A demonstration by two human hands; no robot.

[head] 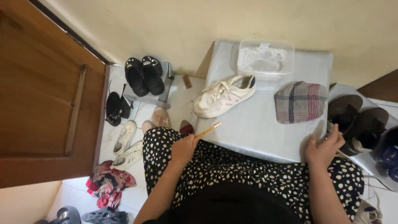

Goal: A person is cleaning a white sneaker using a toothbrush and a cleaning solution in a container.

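My left hand (183, 148) rests on my knee and holds a thin yellow stick-like tool (209, 129) whose tip points up toward a dirty white sneaker (224, 95). The sneaker lies on its side on a grey table (257, 128) in front of me. My right hand (323, 148) grips the table's near right edge, close to a dark shoe (347, 111). A folded plaid cloth (300, 101) lies on the table right of the sneaker, and a clear plastic tub (265, 59) stands at the back.
A wooden door (45, 103) stands at the left. On the white floor lie black clogs (144, 74) on a small stand, a black shoe (113, 108), white sneakers (126, 146), a red patterned cloth (108, 184) and grey sandals (103, 215). More dark shoes (387, 151) sit at the right.
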